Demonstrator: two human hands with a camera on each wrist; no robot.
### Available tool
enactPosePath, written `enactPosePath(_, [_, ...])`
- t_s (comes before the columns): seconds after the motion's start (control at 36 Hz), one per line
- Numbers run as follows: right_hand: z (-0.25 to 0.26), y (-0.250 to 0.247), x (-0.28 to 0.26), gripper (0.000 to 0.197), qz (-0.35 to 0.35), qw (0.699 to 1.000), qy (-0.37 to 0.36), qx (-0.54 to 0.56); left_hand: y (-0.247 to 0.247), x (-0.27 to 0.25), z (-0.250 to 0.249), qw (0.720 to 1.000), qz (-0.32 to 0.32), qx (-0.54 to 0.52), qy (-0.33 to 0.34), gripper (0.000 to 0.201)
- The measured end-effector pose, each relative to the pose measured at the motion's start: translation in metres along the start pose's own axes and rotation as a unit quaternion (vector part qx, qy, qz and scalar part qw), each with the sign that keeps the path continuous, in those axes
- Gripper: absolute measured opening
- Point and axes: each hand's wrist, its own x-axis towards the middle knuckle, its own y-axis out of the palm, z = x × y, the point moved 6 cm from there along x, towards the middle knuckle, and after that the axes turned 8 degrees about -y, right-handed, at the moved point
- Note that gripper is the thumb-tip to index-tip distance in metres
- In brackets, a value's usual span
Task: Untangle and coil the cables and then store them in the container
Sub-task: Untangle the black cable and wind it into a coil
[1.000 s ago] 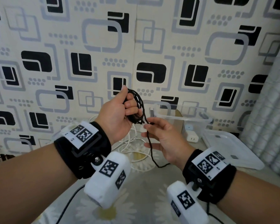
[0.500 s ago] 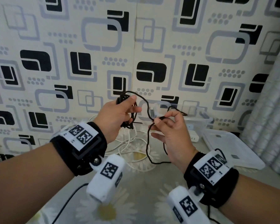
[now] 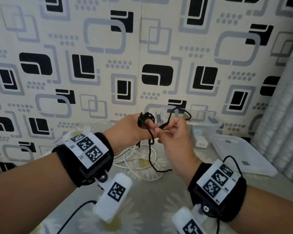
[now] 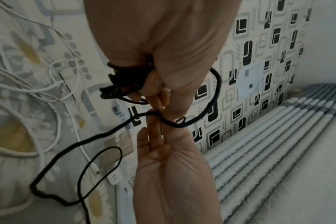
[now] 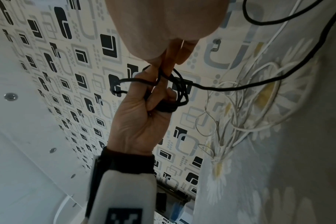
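A black cable is wound in a small coil point(image 3: 145, 120) round the fingers of my left hand point(image 3: 148, 131), which grips it above the table. Close beside it, my right hand point(image 3: 163, 128) pinches the free strand between thumb and forefinger. A loose loop point(image 3: 184, 114) arches over the right hand, and the tail point(image 3: 150, 157) hangs down to the table. The left wrist view shows the coil point(image 4: 121, 84) and the strand point(image 4: 86, 141) running to the right hand point(image 4: 173, 166). In the right wrist view the coil point(image 5: 169, 104) sits in my left hand point(image 5: 140, 118). The clear container point(image 3: 208, 121) stands behind the hands.
A tangle of white cables point(image 3: 137, 157) lies on the flowered cloth under my hands. A white charger point(image 3: 201, 143) sits by the container, and the container's lid point(image 3: 240, 154) lies flat at the right. A patterned wall is close behind, with a curtain at the far right.
My right hand has swung the strand up and over to the left hand, laying a new loop. Both hands have drawn together, and less tail hangs down.
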Motion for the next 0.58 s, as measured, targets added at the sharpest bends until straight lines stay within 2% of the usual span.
enactPosePath(0.11, [-0.002,0.0,0.002,0.037,0.01,1.0,0.017,-0.015,-0.003,0.001,0.002,1.0,-0.009,-0.003,-0.001,0.019])
enactPosePath(0.25, [0.001,0.002,0.002,0.035,0.067,0.995,0.037,-0.059,-0.002,0.0,0.002,0.998,0.013,0.065,-0.006,0.022])
enactPosePath(0.33, [0.0,0.001,0.005,0.035,0.106,0.988,0.052,-0.103,-0.006,0.0,0.006,0.998,0.033,0.04,-0.035,0.023])
enactPosePath(0.42, [0.001,0.004,0.007,0.038,0.158,0.982,0.067,-0.077,-0.008,-0.001,0.007,0.997,0.05,0.038,-0.047,0.015])
enactPosePath(0.5, [0.001,0.004,0.006,0.042,0.183,0.977,0.081,-0.078,-0.012,0.0,-0.001,0.989,0.006,0.145,0.008,0.011])
enactPosePath(0.58, [-0.005,0.001,0.006,0.035,0.186,0.969,0.104,-0.122,-0.014,-0.001,-0.011,0.954,-0.04,0.282,0.093,0.015])
